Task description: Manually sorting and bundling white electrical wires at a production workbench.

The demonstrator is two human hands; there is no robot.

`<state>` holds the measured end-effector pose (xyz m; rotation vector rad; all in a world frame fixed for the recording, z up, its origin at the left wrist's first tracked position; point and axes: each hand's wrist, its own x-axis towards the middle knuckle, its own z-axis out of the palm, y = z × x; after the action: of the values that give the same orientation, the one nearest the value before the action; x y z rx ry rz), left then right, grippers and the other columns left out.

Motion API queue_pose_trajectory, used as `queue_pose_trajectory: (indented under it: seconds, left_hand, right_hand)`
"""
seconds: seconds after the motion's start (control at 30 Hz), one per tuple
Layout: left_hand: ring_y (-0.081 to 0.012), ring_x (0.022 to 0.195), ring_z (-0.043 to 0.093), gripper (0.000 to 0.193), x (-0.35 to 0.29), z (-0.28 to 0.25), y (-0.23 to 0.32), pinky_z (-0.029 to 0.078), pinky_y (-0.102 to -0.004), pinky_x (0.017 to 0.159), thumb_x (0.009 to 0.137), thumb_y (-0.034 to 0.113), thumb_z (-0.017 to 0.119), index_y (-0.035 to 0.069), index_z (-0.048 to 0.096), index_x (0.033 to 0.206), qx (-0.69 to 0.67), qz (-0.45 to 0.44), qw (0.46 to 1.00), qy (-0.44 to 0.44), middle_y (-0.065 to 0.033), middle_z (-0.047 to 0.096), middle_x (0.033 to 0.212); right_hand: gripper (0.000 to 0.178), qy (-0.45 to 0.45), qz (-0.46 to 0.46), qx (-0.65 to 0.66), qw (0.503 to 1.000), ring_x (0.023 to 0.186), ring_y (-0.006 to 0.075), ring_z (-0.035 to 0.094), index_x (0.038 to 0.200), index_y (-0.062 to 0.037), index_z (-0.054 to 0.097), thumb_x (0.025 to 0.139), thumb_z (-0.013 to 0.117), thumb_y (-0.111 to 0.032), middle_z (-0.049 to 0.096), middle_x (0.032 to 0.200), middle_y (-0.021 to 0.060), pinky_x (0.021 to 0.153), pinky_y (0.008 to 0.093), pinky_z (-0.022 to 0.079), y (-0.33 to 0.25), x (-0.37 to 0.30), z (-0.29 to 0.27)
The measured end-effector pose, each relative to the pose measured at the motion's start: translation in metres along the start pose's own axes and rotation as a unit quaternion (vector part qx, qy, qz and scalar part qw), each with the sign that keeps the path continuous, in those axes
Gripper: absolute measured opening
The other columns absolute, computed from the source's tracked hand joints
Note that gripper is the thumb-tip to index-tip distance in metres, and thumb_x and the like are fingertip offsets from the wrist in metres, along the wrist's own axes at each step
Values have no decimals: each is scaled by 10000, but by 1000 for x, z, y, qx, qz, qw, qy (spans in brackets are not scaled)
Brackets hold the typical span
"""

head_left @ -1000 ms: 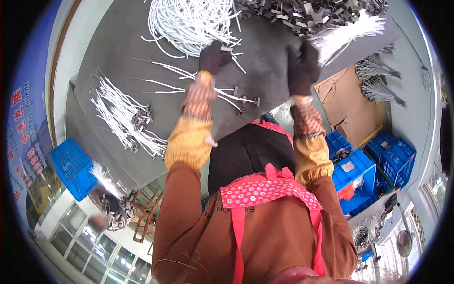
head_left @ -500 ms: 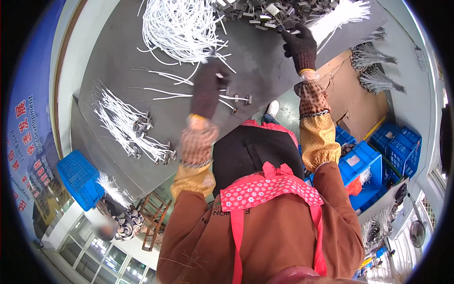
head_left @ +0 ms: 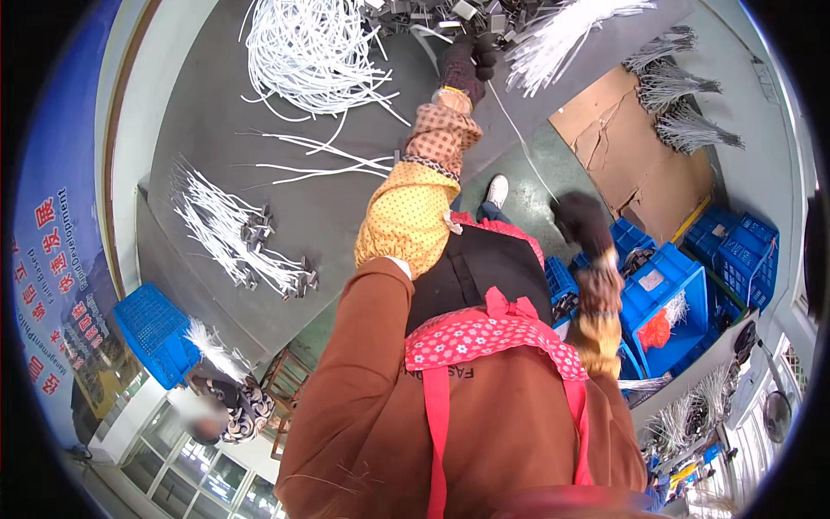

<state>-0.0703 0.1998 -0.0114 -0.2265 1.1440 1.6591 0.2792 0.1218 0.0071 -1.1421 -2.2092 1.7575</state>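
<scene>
Grey table (head_left: 346, 216): white cord piles (head_left: 303, 52), clipped cord bundles (head_left: 233, 238), metal clips (head_left: 450, 13).

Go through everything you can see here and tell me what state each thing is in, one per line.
Left hand: gloved, stretched forward, gripping a white cord.
Right hand: gloved, drawn back off the table, closed on the same cord.
White cord: pulled taut between the hands.
Loose cord pile: tangled on the grey table.
Clipped cords: laid in a fanned row.
Blue crates: open-topped, on the floor.
Cardboard: flattened.
</scene>
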Motion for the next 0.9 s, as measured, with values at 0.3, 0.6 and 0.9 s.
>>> queue_pose_trajectory:
  seconds: [0.3,0.6,0.9]
  left_hand:
    - [-222,717,683,363,35,-59,-10,582,-353,642,1056,361,475,44,648,1025,1,33,989,-144,-95,694,842]
    - [-220,704,664,384,-19,-52,-5,563,-351,652,1053,388,465,54,651,1021,91,90,985,-115,-96,688,843]
    - [-269,812,701,385,-53,-52,-10,580,-419,766,1022,360,500,10,658,1055,82,135,976,-147,-140,718,976]
  right_hand:
    - [65,133,299,254,910,572,136,553,753,-49,634,803,657,-85,585,708,32,508,274,417,92,-203,-44]
    - [11,111,185,80,973,631,132,568,774,-27,647,784,652,-25,615,785,34,503,255,405,135,-212,-87]
    - [128,88,126,117,981,502,94,492,766,-25,629,873,572,-66,589,758,19,443,240,345,115,-222,-74]
